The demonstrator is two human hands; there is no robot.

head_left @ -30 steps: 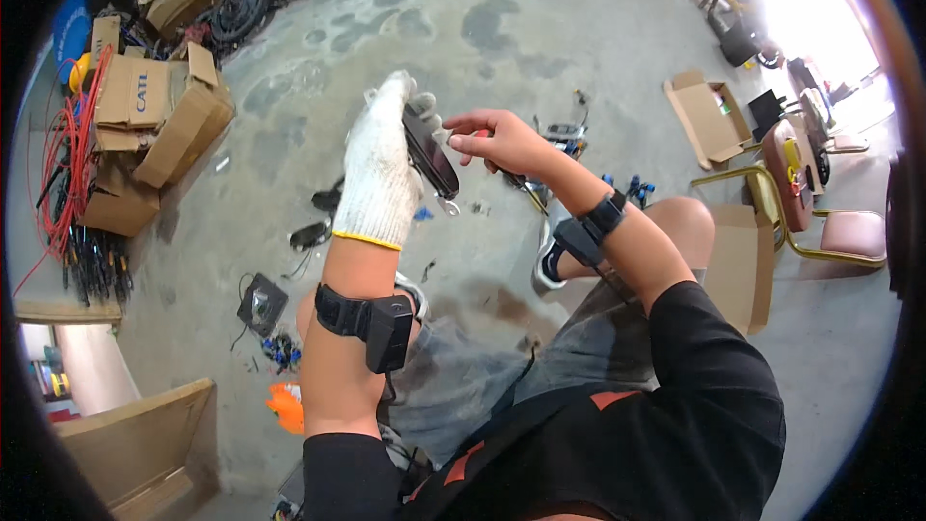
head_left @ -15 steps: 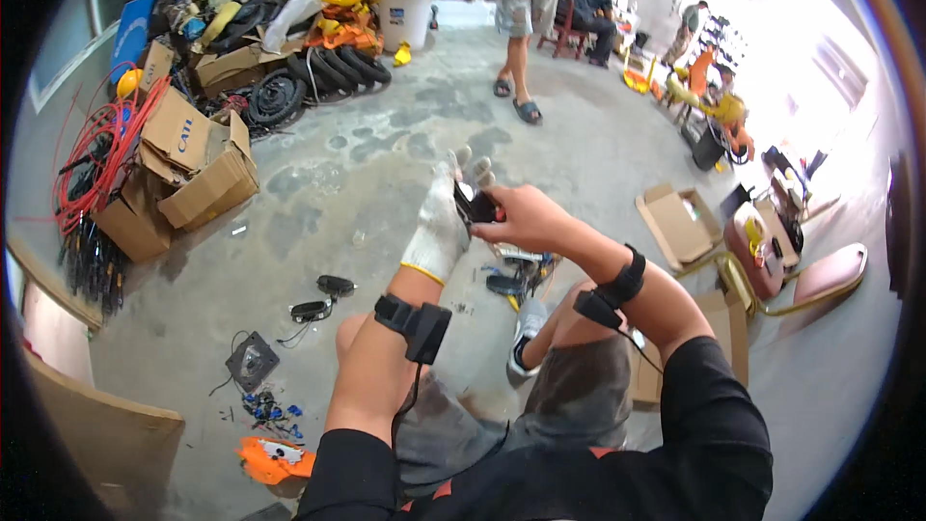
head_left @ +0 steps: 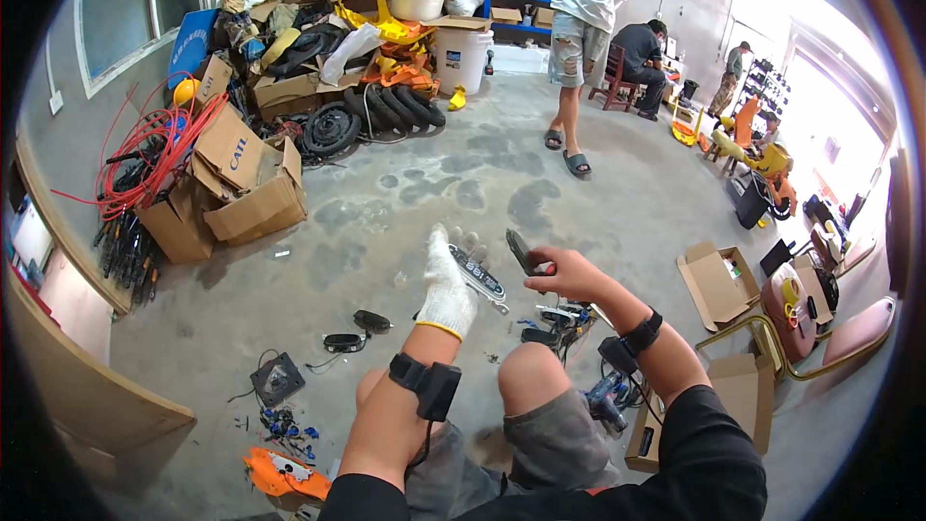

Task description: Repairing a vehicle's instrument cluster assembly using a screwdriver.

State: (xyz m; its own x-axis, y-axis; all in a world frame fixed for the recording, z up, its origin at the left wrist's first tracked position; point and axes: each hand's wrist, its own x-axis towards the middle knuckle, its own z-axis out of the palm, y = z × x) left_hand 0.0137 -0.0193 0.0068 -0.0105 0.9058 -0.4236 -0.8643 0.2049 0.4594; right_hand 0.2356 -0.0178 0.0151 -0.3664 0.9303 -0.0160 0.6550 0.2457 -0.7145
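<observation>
My left hand (head_left: 447, 287), in a white knit glove with a yellow cuff, holds a long oval display panel (head_left: 479, 275). Pale printed marks show on the panel's dark face, and a light strip sticks out at its lower end. My bare right hand (head_left: 571, 276) pinches a flat, dark, elongated piece (head_left: 519, 250) between thumb and fingers. A small red bit shows by that thumb; what it belongs to is hidden. The dark piece and the panel are apart, with a narrow gap between them. Both hands are raised above the floor, ahead of my knees.
On the floor lie two black oval units (head_left: 344, 342), a square speaker-like part (head_left: 278, 379), an orange shell (head_left: 285, 474) and a power drill (head_left: 608, 399). Cardboard boxes (head_left: 256, 203), tyres (head_left: 405, 108) and red cable (head_left: 159, 150) are piled far left. A person (head_left: 582, 39) stands ahead.
My right hand has moved right, away from my left, taking the dark piece off the panel. The panel's face now shows in my left hand. The view has tilted up.
</observation>
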